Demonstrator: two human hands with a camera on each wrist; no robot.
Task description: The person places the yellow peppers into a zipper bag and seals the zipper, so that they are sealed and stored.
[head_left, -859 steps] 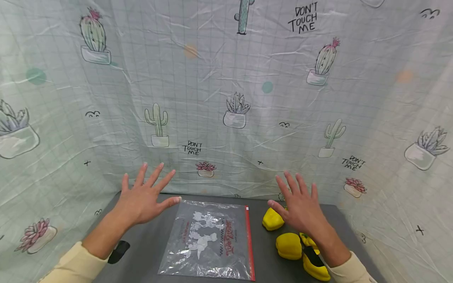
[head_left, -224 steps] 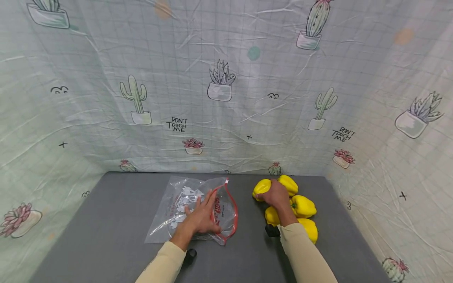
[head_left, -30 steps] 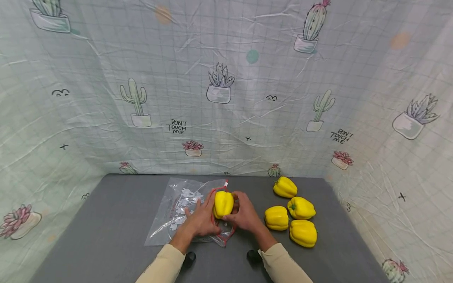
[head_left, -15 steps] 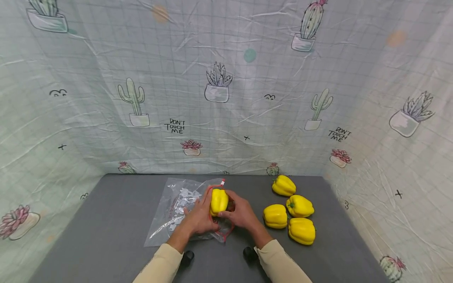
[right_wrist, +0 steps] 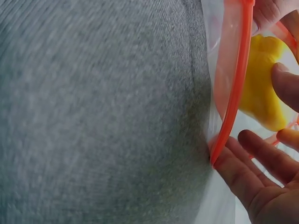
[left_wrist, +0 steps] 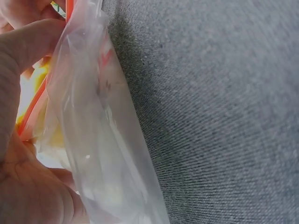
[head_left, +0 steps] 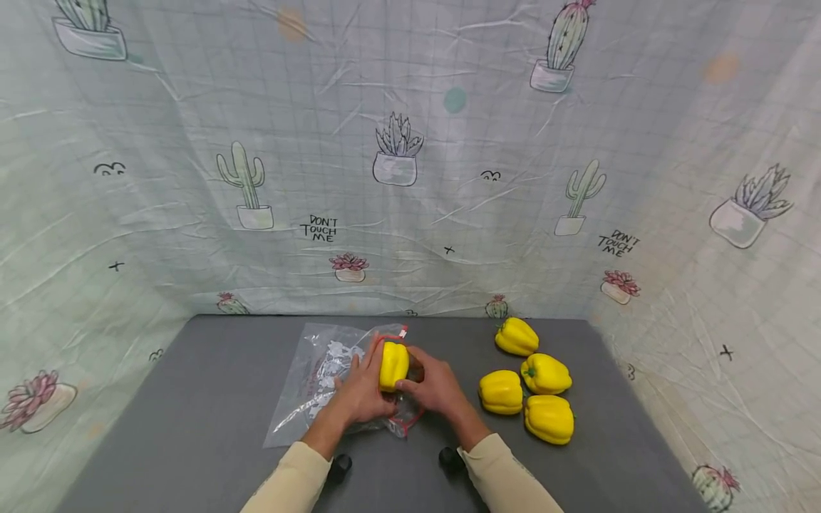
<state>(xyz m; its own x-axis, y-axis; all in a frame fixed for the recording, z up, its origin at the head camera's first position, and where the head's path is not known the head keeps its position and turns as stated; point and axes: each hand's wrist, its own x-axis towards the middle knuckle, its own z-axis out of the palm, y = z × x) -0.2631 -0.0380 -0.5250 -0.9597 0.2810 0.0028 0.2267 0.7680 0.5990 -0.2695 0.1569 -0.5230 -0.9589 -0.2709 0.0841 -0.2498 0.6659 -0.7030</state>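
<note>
In the head view, a yellow bell pepper (head_left: pixel 393 368) is at the mouth of a clear zip bag (head_left: pixel 291 399) with a red-edged opening. My right hand (head_left: pixel 438 385) grips the pepper from the right, the thumb on its near side. In the right wrist view, the pepper (right_wrist: pixel 262 88) sits between the parted red rims, and other fingers (right_wrist: pixel 268 156) reach the rim (right_wrist: pixel 231 107). From the left, my left hand (head_left: pixel 362 390) holds the bag's mouth apart, some fingers spread over the bag. Its thumb (left_wrist: pixel 35 42) is at the rim in the left wrist view.
Several more yellow bell peppers, one (head_left: pixel 549 420) nearest me, lie grouped on the right of the grey table (head_left: pixel 212 399). A printed cactus curtain (head_left: pixel 398 235) encloses the table's back and sides. Dark wrist devices (head_left: pixel 340 467) sit beneath both wrists.
Over the last second, my right hand has moved the pepper slightly left into the bag's mouth. Earlier it was picking that pepper from the group at right; the left hand stays on the bag.
</note>
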